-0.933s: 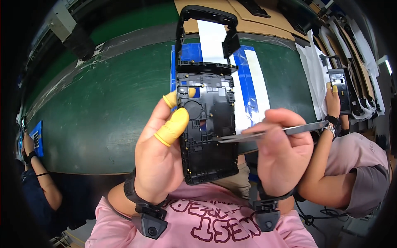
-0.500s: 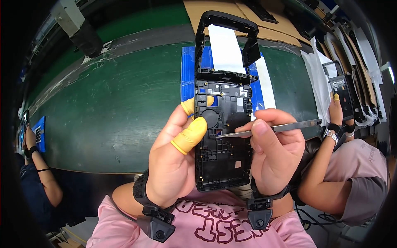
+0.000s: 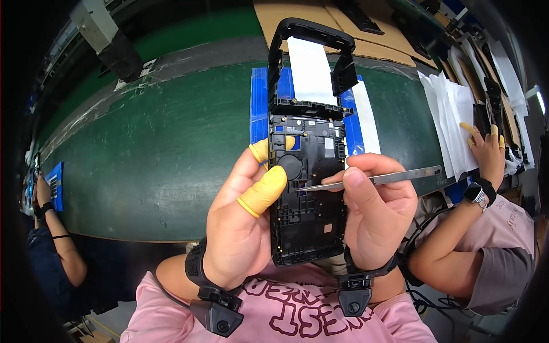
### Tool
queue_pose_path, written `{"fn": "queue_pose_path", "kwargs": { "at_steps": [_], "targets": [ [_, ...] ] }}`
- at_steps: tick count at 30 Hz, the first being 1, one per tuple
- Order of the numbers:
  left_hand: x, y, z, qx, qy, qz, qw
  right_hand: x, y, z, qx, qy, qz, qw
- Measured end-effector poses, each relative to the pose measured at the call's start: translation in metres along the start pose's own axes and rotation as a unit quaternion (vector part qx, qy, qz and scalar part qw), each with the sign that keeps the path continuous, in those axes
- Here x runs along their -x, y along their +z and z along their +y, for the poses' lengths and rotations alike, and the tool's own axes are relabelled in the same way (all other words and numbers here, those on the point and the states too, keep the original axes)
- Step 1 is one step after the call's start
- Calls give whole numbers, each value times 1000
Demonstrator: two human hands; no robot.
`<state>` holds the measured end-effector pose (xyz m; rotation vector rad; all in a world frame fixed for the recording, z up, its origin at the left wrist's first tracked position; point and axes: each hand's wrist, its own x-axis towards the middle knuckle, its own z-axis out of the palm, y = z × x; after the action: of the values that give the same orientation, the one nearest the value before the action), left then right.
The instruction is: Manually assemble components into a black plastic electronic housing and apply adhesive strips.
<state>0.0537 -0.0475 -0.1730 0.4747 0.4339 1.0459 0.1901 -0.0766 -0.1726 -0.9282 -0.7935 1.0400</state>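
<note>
The left hand's [image 3: 237,228] grip is holding the black housing [image 3: 311,208] over the table's [image 3: 143,166] near edge; the right hand [image 3: 377,214] is pinching tweezers [image 3: 394,176], pointing at its middle. A pale patch [image 3: 329,144] is already sitting inside; what is remaining, I cannot tell.

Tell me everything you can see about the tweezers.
The tweezers are slim, grey and shiny, apparently metal, tapering to a fine point. The right hand pinches them between thumb and fingers. They slant slightly, the tip leftward over the black housing, the blunt end higher, beyond the hand. Whether the tip touches the housing is unclear.
</note>
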Motion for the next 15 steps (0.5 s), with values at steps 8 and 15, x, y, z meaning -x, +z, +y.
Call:
{"fn": "queue_pose_path", "kwargs": {
  "at_steps": [8,15],
  "targets": [
    [0,-2,-2,-54,7,19,998,2,2,2,19,-10,5,1000],
    [1,-2,-3,-84,26,5,996,7,6,-2,70,-34,16,997]
  ]
}}
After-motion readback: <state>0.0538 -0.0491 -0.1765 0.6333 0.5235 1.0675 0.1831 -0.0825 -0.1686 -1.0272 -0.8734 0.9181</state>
